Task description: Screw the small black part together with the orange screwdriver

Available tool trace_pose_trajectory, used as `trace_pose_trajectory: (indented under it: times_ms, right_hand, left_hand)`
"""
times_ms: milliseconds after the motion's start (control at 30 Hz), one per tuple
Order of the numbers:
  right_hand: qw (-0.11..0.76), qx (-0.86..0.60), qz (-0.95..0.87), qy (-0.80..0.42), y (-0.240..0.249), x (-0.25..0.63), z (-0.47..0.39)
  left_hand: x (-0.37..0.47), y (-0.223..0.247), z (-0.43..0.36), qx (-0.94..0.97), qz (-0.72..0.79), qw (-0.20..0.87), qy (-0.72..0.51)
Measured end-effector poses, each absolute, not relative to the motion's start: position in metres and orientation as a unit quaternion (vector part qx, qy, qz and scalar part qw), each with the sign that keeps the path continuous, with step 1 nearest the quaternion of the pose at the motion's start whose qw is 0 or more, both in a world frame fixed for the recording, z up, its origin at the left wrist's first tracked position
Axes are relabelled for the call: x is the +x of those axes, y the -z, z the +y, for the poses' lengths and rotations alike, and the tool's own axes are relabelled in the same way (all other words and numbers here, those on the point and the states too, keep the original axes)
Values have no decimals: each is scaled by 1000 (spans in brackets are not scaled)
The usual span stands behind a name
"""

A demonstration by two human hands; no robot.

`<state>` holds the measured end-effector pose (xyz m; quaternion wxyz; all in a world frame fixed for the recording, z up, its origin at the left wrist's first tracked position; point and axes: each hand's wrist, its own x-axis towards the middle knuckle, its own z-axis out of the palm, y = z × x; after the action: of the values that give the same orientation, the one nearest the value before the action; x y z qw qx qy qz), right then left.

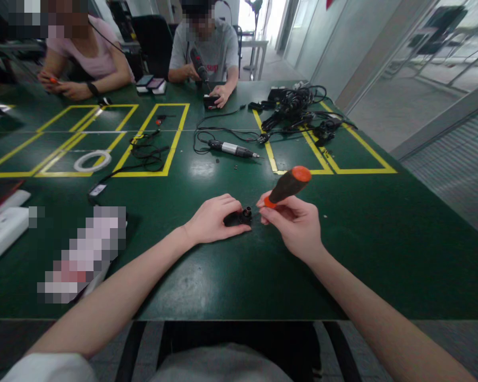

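Observation:
My left hand [215,217] is closed around a small black part [235,218] on the green table, its thumb and fingers on either side. A short round socket-like end [247,211] stands up at the part's right side. In my right hand [297,220] is a screwdriver [289,184] with a black and orange handle, leaning so that its butt points up and to the right. The fingers wrap the handle's lower end. The screwdriver's tip is too indistinct to make out, near the black part.
An electric screwdriver [233,149] with a cord lies beyond my hands. Tangled black cables [290,109] heap at the back right. A white ring [92,161] and power strips [3,233] lie left. Two people work across the green table [382,228], one holding a power driver [199,64].

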<state>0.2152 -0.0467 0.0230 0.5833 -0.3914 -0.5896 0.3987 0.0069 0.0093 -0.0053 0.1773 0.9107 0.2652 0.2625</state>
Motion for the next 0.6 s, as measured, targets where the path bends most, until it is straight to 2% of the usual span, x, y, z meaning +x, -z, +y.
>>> trace_pose_trajectory:
  times_ms: [200,433,600]
  right_hand:
    - [588,-350,-575,-448,-21,211,-49]
    - [598,-376,-582,-403,-23,213,-47]
    - [590,-361,-591,-415,-24,213,-46]
  left_hand:
    - [7,6,10,910,268,180,-261]
    - [7,6,10,911,269,177,-259]
    - [6,4,9,907,264,201,-261]
